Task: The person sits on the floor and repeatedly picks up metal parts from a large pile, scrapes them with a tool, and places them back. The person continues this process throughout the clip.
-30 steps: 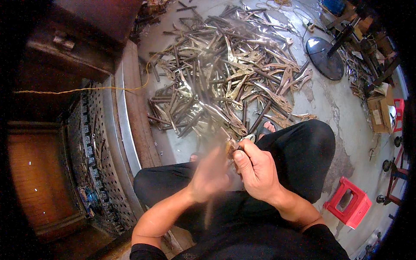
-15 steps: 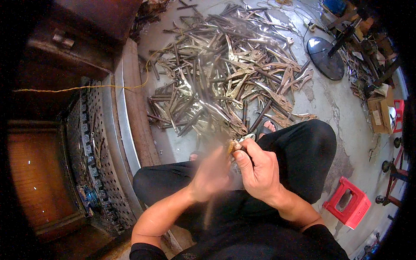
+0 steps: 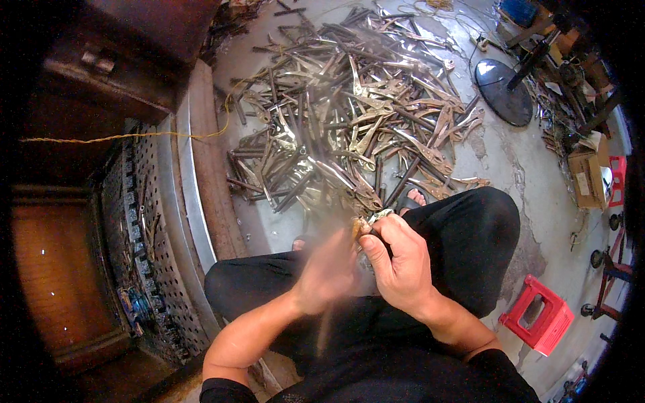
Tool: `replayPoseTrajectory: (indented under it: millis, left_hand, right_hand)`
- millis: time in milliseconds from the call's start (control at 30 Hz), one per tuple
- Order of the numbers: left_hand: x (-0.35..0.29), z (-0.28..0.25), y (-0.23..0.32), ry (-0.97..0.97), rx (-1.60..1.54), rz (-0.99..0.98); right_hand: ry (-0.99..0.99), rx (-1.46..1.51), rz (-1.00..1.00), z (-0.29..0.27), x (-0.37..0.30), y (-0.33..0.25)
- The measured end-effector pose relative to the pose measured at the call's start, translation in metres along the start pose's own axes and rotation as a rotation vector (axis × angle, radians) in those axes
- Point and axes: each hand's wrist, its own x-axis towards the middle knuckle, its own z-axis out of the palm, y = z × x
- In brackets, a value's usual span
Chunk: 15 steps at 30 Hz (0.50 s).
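In front of my lap, both hands are close together. My right hand is closed, thumb against curled fingers, around a silvery metal pliers part that juts out beyond the fingers. At the right thumb tip sits a small brownish-gold piece, between the two hands. My left hand looks closed but is badly blurred. Below it a blurred tan rod-like shape sticks out; what the left hand grips is unclear. Ahead on the floor lies a big heap of locking pliers and metal handles.
To the left stands a machine frame with a perforated metal panel and a yellow cord across it. On the right are a red plastic stool, a round black stand base and a cardboard box.
The view shifts very slightly. Both hands keep nearly the same place and hold, and the heap looks the same.
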Motion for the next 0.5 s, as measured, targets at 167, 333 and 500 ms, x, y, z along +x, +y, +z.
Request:
replayPoseTrajectory:
  millis: [167,333,500]
  left_hand:
    - [0.005,0.008,0.004,0.046,-0.010,0.039]
    - [0.004,0.009,0.002,0.056,-0.004,0.086]
    - [-0.001,0.016,0.002,0.119,0.045,0.040]
  right_hand:
    - [-0.003,-0.026,-0.010,0.002,-0.002,0.003]
    - [-0.078,-0.012,0.057,0.002,-0.004,-0.001]
    - [-0.075,0.124,0.113,0.009,-0.008,-0.001]
